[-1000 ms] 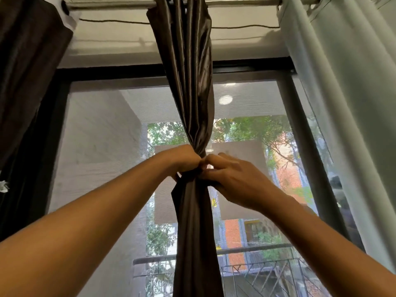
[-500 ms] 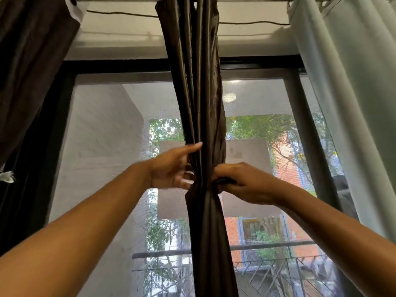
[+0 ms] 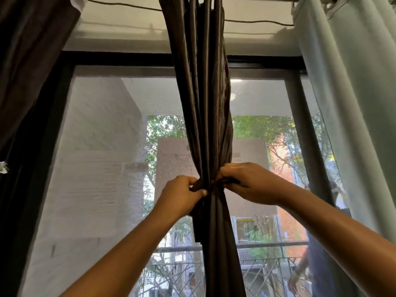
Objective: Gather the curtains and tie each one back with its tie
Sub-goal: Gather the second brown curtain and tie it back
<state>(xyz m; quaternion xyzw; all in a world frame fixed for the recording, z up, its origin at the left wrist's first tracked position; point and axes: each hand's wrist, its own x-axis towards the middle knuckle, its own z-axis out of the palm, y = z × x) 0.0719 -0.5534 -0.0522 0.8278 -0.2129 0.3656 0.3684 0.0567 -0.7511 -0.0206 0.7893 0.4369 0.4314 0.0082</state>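
Observation:
A shiny dark brown curtain (image 3: 203, 99) hangs gathered into a narrow bundle in the middle of the window. A tie of the same brown fabric (image 3: 211, 186) cinches it at hand height. My left hand (image 3: 182, 197) grips the tie's left end against the bundle. My right hand (image 3: 246, 181) holds the tie's right end, fingers closed on it. Below the tie the curtain falls straight down out of view.
A dark curtain (image 3: 27, 61) hangs at the far left and a pale grey-green curtain (image 3: 353, 93) at the right. Behind is a black-framed window (image 3: 128, 60) with an insect screen; a balcony railing (image 3: 267, 245) and buildings lie outside.
My left hand, open-fingered beside the bundle half a second ago, has closed on the tie's left end. Both hands now pull at the tie; the view has tilted slightly upward.

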